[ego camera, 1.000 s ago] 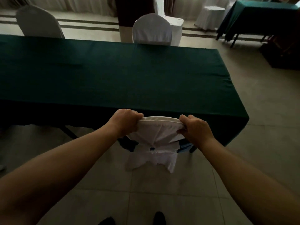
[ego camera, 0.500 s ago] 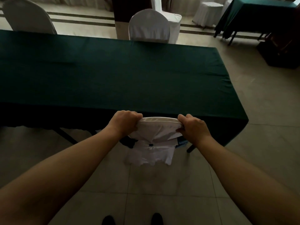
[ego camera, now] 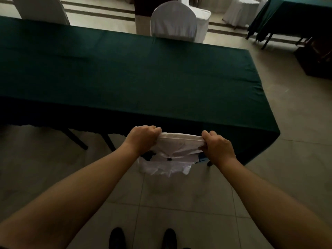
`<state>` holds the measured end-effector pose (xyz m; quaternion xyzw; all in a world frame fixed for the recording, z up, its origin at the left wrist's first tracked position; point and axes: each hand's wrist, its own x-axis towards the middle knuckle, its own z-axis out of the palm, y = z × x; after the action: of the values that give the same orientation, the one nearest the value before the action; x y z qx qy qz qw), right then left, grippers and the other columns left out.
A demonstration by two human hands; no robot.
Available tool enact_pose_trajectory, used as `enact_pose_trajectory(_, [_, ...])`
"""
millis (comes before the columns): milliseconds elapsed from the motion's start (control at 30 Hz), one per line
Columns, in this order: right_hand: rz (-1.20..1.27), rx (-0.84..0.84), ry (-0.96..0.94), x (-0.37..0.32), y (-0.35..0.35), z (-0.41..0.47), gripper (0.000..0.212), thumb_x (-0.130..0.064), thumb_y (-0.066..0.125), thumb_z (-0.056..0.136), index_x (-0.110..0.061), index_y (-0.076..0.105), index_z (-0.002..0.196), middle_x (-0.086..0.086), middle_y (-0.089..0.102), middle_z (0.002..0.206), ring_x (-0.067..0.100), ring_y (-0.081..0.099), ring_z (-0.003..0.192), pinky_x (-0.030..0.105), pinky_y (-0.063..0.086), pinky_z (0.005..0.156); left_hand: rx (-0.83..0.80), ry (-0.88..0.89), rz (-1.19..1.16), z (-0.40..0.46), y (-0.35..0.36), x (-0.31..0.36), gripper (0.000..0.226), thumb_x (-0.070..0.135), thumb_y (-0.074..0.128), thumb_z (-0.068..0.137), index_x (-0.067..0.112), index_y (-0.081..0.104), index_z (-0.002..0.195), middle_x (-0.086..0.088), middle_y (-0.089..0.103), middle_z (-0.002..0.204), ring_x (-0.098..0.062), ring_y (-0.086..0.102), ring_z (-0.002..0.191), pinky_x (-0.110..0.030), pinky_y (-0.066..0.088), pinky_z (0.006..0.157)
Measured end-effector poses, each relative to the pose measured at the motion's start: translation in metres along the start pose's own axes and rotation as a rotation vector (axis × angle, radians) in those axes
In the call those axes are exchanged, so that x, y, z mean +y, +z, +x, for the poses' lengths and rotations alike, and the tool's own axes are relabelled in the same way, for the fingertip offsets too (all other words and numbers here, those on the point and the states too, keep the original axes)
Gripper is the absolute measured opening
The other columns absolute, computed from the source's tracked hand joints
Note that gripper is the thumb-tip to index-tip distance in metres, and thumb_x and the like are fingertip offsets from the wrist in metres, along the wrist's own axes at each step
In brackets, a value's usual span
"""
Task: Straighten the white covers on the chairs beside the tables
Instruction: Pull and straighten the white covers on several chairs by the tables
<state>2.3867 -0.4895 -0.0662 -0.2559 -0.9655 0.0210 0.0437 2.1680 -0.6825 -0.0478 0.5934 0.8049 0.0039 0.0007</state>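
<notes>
Green cloth drapes the long table [ego camera: 125, 72] that fills the middle of the frame, its near edge hanging just above and behind the chair being handled, so that the chair's seat is tucked out of sight under it. Dark folding legs [ego camera: 75, 139] of the table show at left centre below the cloth's hem. Beyond the far edge, at upper centre, stands a covered chair [ego camera: 173, 20] whose white cover sits smooth over a rounded back; another covered chair [ego camera: 41, 9] stands at upper left, cut off by the frame. A second green-clothed table [ego camera: 287, 17] occupies the upper right, with a white-draped round piece [ego camera: 240, 11] just to its left and a dark boxy object at the right edge too dim to identify. Pale floor tiles [ego camera: 179, 203] run across the lower frame, and two dark shoes [ego camera: 116, 238] appear at bottom centre. The white chair cover [ego camera: 179, 146] lies at lower centre, pulled over the top of a chair back just in front of the table's near edge. Its top seam is stretched flat between the two hands, while the fabric below bunches toward a small dark fastener and hangs in a ragged, crumpled hem; bits of blue and dark chair frame show at both sides beneath it. The left hand [ego camera: 143, 139] has its fingers clenched on the cover's left top corner, and the right hand [ego camera: 217, 148] has its fingers clenched on the right top corner.
</notes>
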Motion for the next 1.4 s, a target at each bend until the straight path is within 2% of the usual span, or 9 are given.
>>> enact_pose_trajectory(67, [0.002,-0.009,-0.002,0.000,-0.001,-0.001,0.033,-0.028,0.075,0.081,-0.021,0.047,0.097,-0.002,0.046,0.078,0.016,0.043,0.058,0.026,0.030,0.048,-0.001,-0.025,-0.015,-0.007,0.001,0.002,0.022,0.029,0.057,0.091,0.020,0.053,0.109,0.001,0.062,0.102,-0.021,0.063,0.086,-0.035,0.053,0.066])
enact_pose_trajectory(200, [0.042,-0.028,-0.037,-0.002,-0.004,0.001,0.037,-0.038,0.074,0.078,-0.025,0.043,0.092,-0.004,0.046,0.077,0.016,0.045,0.059,0.027,0.031,0.048,-0.004,-0.098,-0.110,-0.022,0.001,0.006,0.048,0.043,0.066,0.083,0.022,0.047,0.121,0.000,0.059,0.111,-0.020,0.059,0.093,-0.039,0.054,0.074])
enact_pose_trajectory(400, [0.119,-0.030,-0.198,-0.028,-0.015,0.011,0.037,-0.047,0.071,0.079,-0.029,0.041,0.092,-0.006,0.046,0.077,0.011,0.045,0.057,0.021,0.029,0.046,0.069,-0.233,-0.255,-0.067,0.002,-0.012,0.074,0.051,0.074,0.073,0.027,0.042,0.135,0.001,0.055,0.125,-0.021,0.056,0.108,-0.040,0.052,0.081])
enact_pose_trajectory(533, [0.067,-0.056,-0.264,-0.080,-0.024,0.027,0.048,-0.056,0.069,0.076,-0.025,0.048,0.106,-0.001,0.054,0.085,0.019,0.056,0.067,0.032,0.047,0.052,0.096,-0.400,-0.300,-0.112,-0.002,-0.047,0.089,0.060,0.074,0.069,0.031,0.033,0.142,0.003,0.050,0.133,-0.019,0.050,0.118,-0.039,0.050,0.090])
enact_pose_trajectory(633, [0.039,-0.060,-0.324,-0.130,-0.029,0.037,0.065,-0.061,0.069,0.074,-0.023,0.050,0.123,0.003,0.061,0.100,0.024,0.061,0.085,0.035,0.051,0.063,0.131,-0.535,-0.332,-0.156,-0.006,-0.082,0.097,0.066,0.072,0.067,0.031,0.028,0.146,0.002,0.046,0.138,-0.019,0.046,0.124,-0.040,0.049,0.094])
enact_pose_trajectory(867, [0.081,-0.056,-0.502,-0.298,-0.041,0.053,0.082,-0.070,0.060,0.075,-0.026,0.038,0.141,0.001,0.056,0.126,0.023,0.055,0.110,0.038,0.052,0.080,0.246,-0.736,-0.338,-0.293,-0.015,-0.174,0.101,0.079,0.061,0.059,0.033,0.030,0.143,0.001,0.048,0.134,-0.021,0.048,0.120,-0.041,0.051,0.090])
enact_pose_trajectory(1033, [0.162,-0.046,-0.639,-0.430,-0.047,0.053,0.085,-0.074,0.056,0.076,-0.032,0.031,0.145,-0.002,0.051,0.133,0.020,0.049,0.118,0.038,0.051,0.086,0.327,-0.862,-0.350,-0.400,-0.027,-0.235,0.103,0.084,0.056,0.055,0.034,0.032,0.142,0.002,0.048,0.134,-0.020,0.046,0.121,-0.043,0.048,0.095])
enact_pose_trajectory(1233, [0.233,-0.025,-0.830,-0.612,-0.051,0.037,0.089,-0.076,0.057,0.073,-0.036,0.028,0.146,-0.004,0.046,0.139,0.019,0.046,0.123,0.038,0.051,0.089,0.428,-1.051,-0.288,-0.553,-0.050,-0.296,0.100,0.075,0.068,0.060,0.031,0.034,0.144,0.000,0.050,0.135,-0.022,0.048,0.121,-0.036,0.041,0.098])
enact_pose_trajectory(1400, [0.293,-0.045,-1.000,-0.748,-0.051,0.019,0.090,-0.078,0.056,0.071,-0.035,0.031,0.145,-0.005,0.044,0.140,0.020,0.044,0.125,0.041,0.050,0.090,0.425,-1.264,-0.254,-0.666,-0.064,-0.334,0.104,0.082,0.063,0.056,0.037,0.030,0.144,0.001,0.045,0.141,-0.021,0.047,0.123,-0.036,0.044,0.095])
